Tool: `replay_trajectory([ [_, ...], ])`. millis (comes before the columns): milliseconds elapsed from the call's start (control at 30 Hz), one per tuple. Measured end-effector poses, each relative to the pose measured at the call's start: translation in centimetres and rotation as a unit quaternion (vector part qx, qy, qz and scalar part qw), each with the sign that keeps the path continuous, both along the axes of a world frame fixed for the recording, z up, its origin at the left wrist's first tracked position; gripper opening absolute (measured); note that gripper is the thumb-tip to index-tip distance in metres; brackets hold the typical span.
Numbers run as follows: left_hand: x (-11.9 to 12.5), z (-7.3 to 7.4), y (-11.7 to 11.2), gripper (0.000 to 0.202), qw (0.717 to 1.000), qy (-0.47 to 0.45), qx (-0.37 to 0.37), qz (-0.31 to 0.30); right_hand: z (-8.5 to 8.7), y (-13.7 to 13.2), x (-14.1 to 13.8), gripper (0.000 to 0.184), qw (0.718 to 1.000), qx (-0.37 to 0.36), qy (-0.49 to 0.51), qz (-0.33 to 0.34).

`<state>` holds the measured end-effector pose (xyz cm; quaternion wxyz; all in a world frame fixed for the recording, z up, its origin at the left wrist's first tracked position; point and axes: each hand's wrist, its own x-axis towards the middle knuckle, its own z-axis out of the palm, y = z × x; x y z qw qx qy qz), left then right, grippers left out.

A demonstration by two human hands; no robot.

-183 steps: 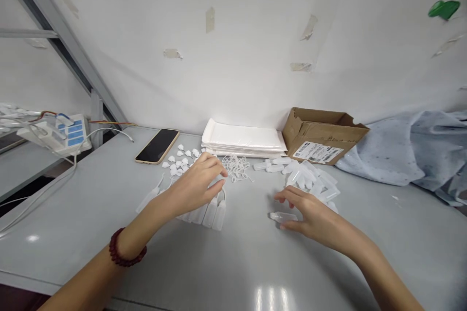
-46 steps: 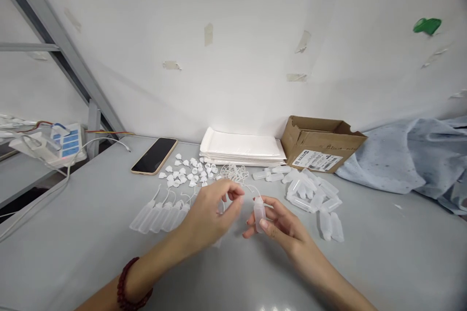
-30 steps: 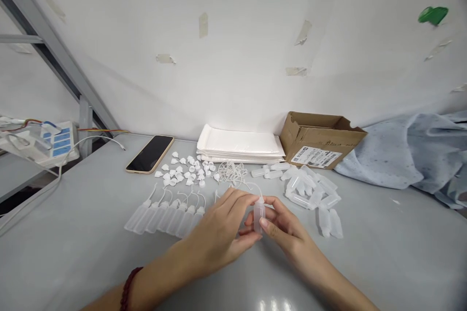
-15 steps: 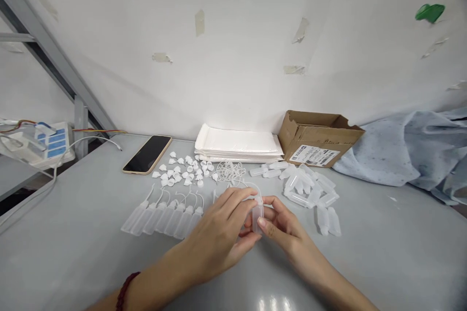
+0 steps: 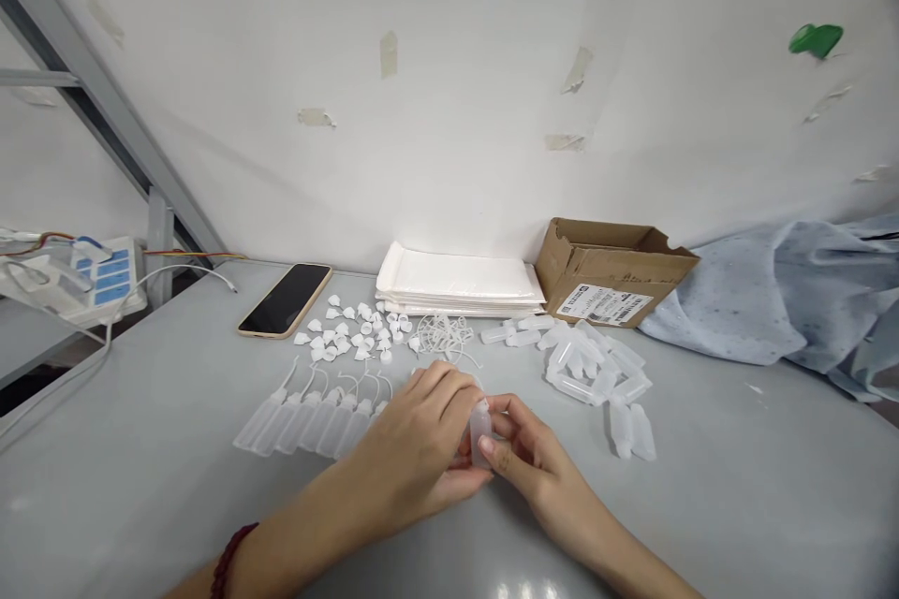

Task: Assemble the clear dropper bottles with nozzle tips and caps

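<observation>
Our grey table (image 5: 737, 487) holds a phone (image 5: 285, 300), little white caps (image 5: 351, 333), a row of small bottles (image 5: 302, 416), a heap of bottles (image 5: 596, 370), white envelopes (image 5: 456, 281), a cardboard box (image 5: 611, 273) and a blue cloth (image 5: 773, 299).

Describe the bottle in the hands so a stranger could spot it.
On the grey table, before the white stack, the left hand and right hand meet. Between them is a translucent bottle, the only one held upright; the other bottles lie flat.
</observation>
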<state>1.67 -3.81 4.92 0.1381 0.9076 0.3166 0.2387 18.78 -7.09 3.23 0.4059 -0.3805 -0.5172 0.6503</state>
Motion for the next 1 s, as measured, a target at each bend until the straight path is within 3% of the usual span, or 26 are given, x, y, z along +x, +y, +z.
replay_trajectory([
  [133,-0.9,0.5,0.7,0.031,0.998,0.014,-0.057,-0.005,-0.6,0.0,0.0,0.023,0.990,0.085,-0.113,0.006],
  [233,-1.6,1.3,1.1,0.031,0.994,0.056,-0.098,-0.016,-1.1,-0.1,0.0,0.027,0.950,0.205,-0.237,-0.003],
  [333,-2.1,1.6,1.2,0.026,0.989,0.102,-0.105,-0.020,-1.5,-0.3,-0.1,0.034,0.913,0.274,-0.303,0.008],
  [600,-2.6,1.0,1.0,0.020,0.984,0.143,-0.111,0.002,-2.2,-0.4,-0.5,0.039,0.880,0.319,-0.352,0.014],
  [867,-2.5,0.9,1.0,0.020,0.982,0.167,-0.089,0.009,-1.9,-0.7,-0.5,0.044,0.845,0.355,-0.398,0.048],
  [1000,-2.5,0.7,1.0,0.022,0.983,0.171,-0.072,0.014,-1.7,-0.7,-0.6,0.043,0.840,0.357,-0.405,0.057],
])
